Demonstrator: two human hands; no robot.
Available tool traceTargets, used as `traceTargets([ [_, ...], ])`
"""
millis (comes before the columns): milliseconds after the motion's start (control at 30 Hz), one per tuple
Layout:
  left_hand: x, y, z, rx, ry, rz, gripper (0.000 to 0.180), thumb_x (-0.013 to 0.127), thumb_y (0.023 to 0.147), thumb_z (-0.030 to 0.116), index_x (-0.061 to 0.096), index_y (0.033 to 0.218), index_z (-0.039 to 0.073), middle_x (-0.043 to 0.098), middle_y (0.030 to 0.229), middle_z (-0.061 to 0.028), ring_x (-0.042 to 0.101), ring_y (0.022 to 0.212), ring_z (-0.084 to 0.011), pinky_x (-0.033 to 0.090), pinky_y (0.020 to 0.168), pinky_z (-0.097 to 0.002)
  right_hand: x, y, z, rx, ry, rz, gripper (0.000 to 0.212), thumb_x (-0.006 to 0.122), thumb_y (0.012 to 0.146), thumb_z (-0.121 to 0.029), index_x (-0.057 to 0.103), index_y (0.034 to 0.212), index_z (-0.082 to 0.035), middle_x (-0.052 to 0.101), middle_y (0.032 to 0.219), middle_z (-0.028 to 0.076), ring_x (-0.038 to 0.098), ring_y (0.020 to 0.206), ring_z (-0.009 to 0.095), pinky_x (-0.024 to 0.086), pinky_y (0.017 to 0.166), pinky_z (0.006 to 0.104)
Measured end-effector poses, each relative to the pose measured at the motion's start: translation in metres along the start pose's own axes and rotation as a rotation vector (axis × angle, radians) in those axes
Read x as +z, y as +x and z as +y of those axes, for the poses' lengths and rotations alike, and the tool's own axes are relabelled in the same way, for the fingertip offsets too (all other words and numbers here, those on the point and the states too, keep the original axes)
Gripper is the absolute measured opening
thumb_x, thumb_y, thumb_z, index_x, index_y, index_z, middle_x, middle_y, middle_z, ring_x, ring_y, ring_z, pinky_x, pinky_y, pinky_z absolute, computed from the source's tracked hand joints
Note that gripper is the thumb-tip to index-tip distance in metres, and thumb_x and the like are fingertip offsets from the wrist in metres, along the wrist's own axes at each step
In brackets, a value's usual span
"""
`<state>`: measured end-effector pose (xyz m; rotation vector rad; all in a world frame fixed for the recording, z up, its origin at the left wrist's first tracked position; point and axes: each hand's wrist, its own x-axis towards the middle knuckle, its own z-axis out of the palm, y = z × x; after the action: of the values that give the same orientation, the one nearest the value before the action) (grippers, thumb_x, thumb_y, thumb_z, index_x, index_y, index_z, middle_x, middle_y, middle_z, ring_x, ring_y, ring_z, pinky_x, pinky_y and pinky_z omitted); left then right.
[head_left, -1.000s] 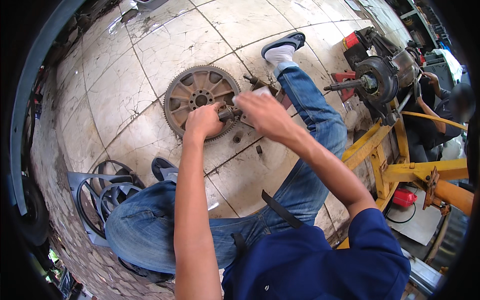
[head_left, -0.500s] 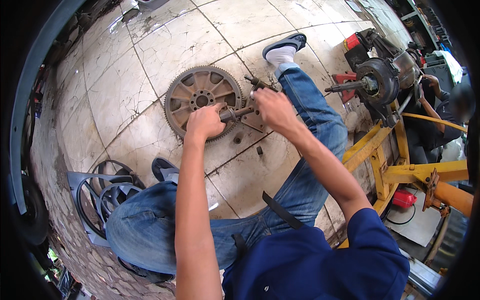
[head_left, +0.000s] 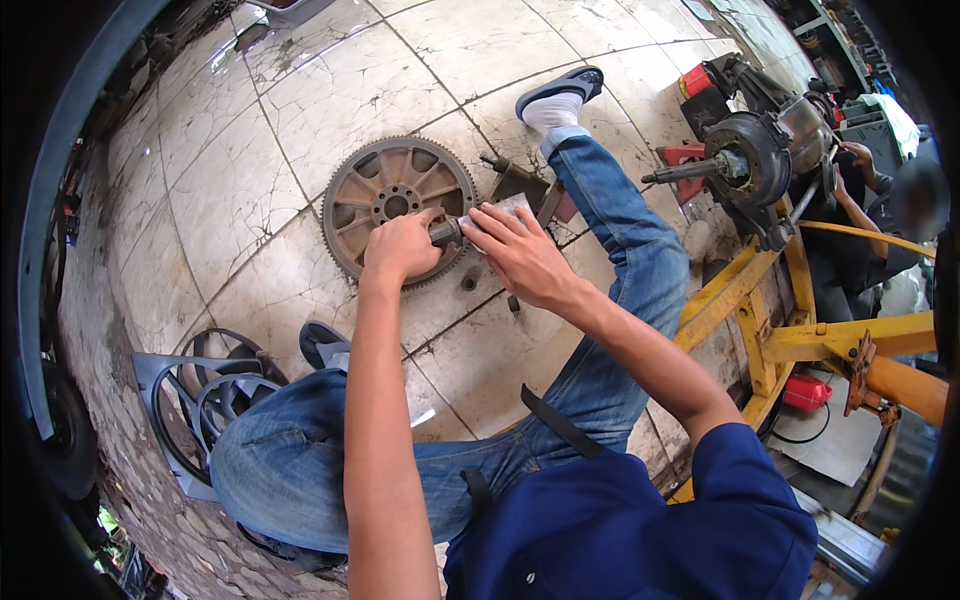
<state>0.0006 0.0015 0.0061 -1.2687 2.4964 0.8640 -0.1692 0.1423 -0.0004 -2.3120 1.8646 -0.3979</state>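
Left hand: your fingers are curling closed around one end of a metal shaft, left hand [head_left: 400,248] over the toothed wheel.
Metal shaft [head_left: 446,233]: lying between your hands, partly covered.
Right hand: fingers nearly straight, right hand [head_left: 525,258] covering a pale sheet [head_left: 514,205] at the shaft; can't tell if you're gripping.
Toothed wheel [head_left: 381,207]: lying flat on tiled floor [head_left: 330,90].
Small dark cylinder [head_left: 514,303]: sitting near your right hand.

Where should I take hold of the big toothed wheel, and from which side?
The toothed wheel is probably best gripped by its outer rim, from the left: it lies flat, that edge is uncovered, and the left hand covers part of its near right.
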Motion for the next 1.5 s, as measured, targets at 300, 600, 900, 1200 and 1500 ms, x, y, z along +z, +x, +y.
traceTargets([
  [300,0.002,0.001,-0.001,0.003,0.001,0.010,0.059,0.067,0.074,0.021,0.061,0.133,0.020,0.070,0.113,-0.0156,0.067,0.105,-0.0317,0.053,0.093,-0.0425,0.007,0.006,0.006,0.018,-0.025,-0.007,0.059,0.061,0.086,-0.009,0.046,0.143,-0.009,0.048,0.146,0.013,0.040,0.139,0.031,0.032,0.111,0.0563],
  [600,0.007,0.001,-0.001,-0.002,0.033,0.024,0.060,0.068,0.075,0.024,0.060,0.134,0.018,0.070,0.113,-0.0170,0.067,0.105,-0.0330,0.053,0.092,-0.0429,0.000,0.016,0.005,0.040,-0.039,-0.162,0.064,0.065,0.081,-0.006,0.045,0.142,-0.006,0.049,0.144,0.015,0.042,0.137,0.033,0.037,0.107,0.0521],
  [900,0.006,0.000,-0.001,-0.001,0.014,0.011,0.060,0.068,0.075,0.024,0.060,0.134,0.017,0.070,0.114,-0.0169,0.066,0.107,-0.0326,0.052,0.093,-0.0425,0.002,0.030,0.006,0.082,0.036,-0.231,0.054,0.055,0.085,-0.005,0.050,0.139,-0.002,0.055,0.138,0.016,0.048,0.132,0.033,0.042,0.104,0.0451],
  [1200,0.008,0.001,-0.001,0.016,0.016,0.024,0.059,0.067,0.075,0.024,0.060,0.134,0.017,0.069,0.114,-0.0174,0.066,0.107,-0.0328,0.052,0.093,-0.0430,-0.001,0.037,0.016,0.014,0.109,-0.228,0.049,0.057,0.083,-0.005,0.056,0.132,-0.003,0.061,0.129,0.015,0.056,0.124,0.030,0.047,0.098,0.0414],
  [1500,0.010,-0.003,-0.002,0.042,0.028,0.050,0.059,0.066,0.074,0.024,0.061,0.132,0.017,0.070,0.112,-0.0178,0.066,0.106,-0.0337,0.053,0.091,-0.0437,-0.024,0.049,0.016,0.139,0.340,-0.484,0.055,0.051,0.079,0.005,0.054,0.134,0.002,0.058,0.134,0.021,0.053,0.127,0.033,0.044,0.105,0.0412],
])
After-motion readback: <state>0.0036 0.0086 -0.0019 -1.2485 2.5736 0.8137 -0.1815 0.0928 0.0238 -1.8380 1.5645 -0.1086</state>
